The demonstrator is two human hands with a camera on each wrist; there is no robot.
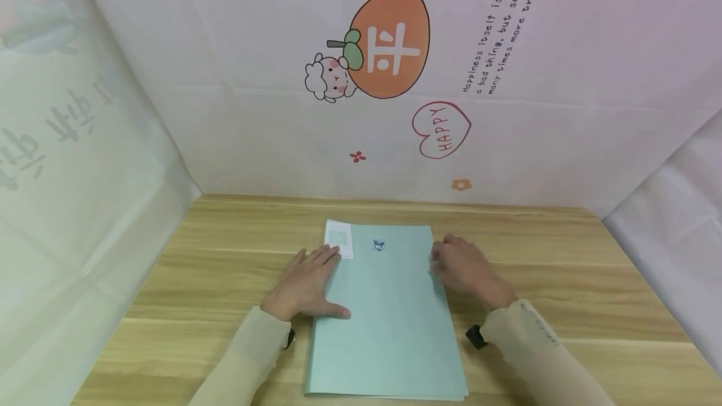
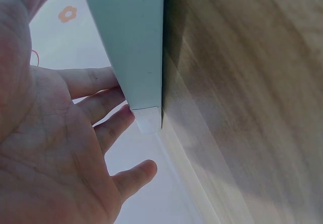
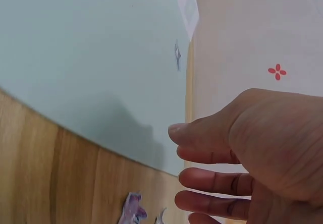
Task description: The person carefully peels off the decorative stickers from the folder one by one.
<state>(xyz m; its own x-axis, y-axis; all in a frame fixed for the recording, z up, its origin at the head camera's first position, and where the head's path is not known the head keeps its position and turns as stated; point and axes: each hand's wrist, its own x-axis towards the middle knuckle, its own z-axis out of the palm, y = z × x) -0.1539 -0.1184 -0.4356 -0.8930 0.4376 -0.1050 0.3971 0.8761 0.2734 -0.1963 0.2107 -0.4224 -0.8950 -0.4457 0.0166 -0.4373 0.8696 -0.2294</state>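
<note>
A pale green file folder (image 1: 389, 318) lies lengthwise on the wooden table, its cover facing up. It has a white label (image 1: 346, 248) at its top left corner and a small dark blue sticker (image 1: 378, 244) near the top. My left hand (image 1: 307, 284) rests on the left edge with fingers spread, fingertips at the label and thumb on the cover. In the left wrist view, those fingers lie against the folder's thick spine (image 2: 139, 57). Beside the upper right edge is my right hand (image 1: 462, 268), its fingers loosely bent, with nothing visible between thumb and fingers (image 3: 212, 181).
Purple sticker-like cutouts (image 3: 132, 209) lie on the table beyond the folder's right edge in the right wrist view. Behind the wooden table (image 1: 225, 255) hangs a white printed cloth (image 1: 254, 124), and similar cloth hangs at both sides.
</note>
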